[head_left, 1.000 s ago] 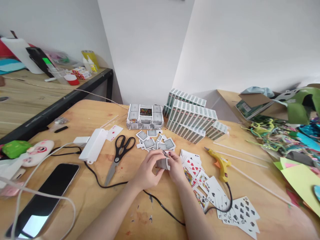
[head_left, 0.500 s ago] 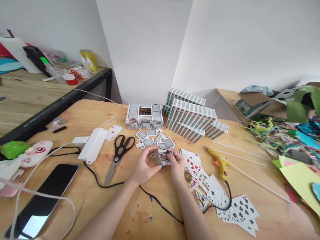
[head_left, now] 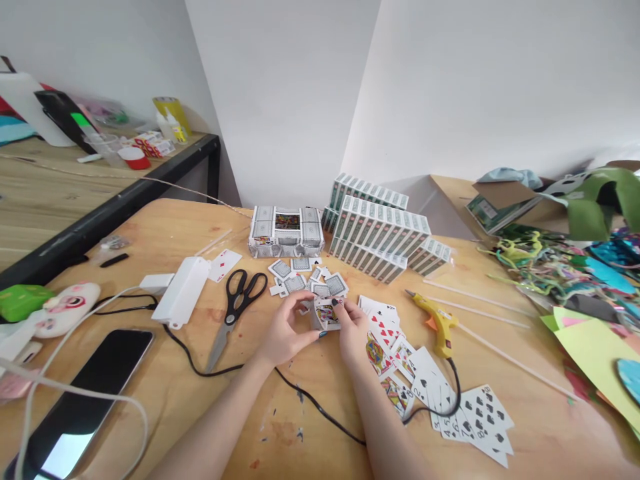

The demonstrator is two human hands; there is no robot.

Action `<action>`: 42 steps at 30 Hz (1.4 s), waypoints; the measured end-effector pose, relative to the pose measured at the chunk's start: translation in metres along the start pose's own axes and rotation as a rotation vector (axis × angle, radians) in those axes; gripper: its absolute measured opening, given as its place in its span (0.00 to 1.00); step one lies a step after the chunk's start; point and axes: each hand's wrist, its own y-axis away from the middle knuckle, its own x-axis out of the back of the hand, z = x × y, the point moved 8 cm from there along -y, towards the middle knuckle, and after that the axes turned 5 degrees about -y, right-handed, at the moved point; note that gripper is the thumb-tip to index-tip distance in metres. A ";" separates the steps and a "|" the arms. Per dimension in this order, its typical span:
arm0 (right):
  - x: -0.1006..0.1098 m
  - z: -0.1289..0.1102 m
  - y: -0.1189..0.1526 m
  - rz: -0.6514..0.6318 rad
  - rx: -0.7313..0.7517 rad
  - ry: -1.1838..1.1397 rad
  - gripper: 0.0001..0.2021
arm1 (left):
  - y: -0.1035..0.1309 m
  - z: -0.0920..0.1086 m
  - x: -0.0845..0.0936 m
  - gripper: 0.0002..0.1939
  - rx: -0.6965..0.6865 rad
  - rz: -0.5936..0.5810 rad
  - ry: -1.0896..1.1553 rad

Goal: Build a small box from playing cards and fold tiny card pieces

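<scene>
A small folded piece made of playing cards (head_left: pixel 326 315), with a face card's picture upward, is between my hands low over the table. My left hand (head_left: pixel 286 331) curves around its left side, thumb at the near edge and fingers at the far left corner. My right hand (head_left: pixel 353 328) pinches its right side, thumb lying on top. Just beyond them lie cut and folded card pieces (head_left: pixel 295 283), mostly backs up. A bag-shaped box covered in cards (head_left: pixel 287 231) stands farther back. Loose playing cards (head_left: pixel 386 328) spread beside my right hand. The piece's underside is hidden.
Black-handled scissors (head_left: pixel 235 310) lie to the left, near a white power adapter (head_left: pixel 183 293) and a phone (head_left: pixel 90 400). At right are a yellow glue gun (head_left: pixel 436 323) with its black cord and clear glue sticks (head_left: pixel 515 365). Stacked card boxes (head_left: pixel 377 230) stand behind.
The whole view has shifted slightly to the left. Both hands keep nearly the same hold on the folded card piece.
</scene>
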 end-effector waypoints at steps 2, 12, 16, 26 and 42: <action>-0.001 -0.002 0.000 -0.012 0.018 0.027 0.11 | 0.000 0.004 0.000 0.28 -0.015 -0.010 -0.142; -0.008 -0.007 0.002 -0.068 0.089 0.117 0.12 | 0.000 0.006 -0.007 0.27 -0.102 -0.055 -0.445; -0.012 -0.007 0.003 -0.110 0.078 0.092 0.14 | 0.000 -0.001 -0.006 0.29 -0.111 -0.029 -0.466; -0.021 -0.005 0.003 -0.215 0.007 0.058 0.16 | 0.000 -0.007 -0.004 0.30 -0.070 -0.052 -0.463; -0.030 0.008 0.004 -0.271 -0.094 -0.196 0.14 | 0.000 0.004 -0.004 0.27 -0.159 -0.036 -0.445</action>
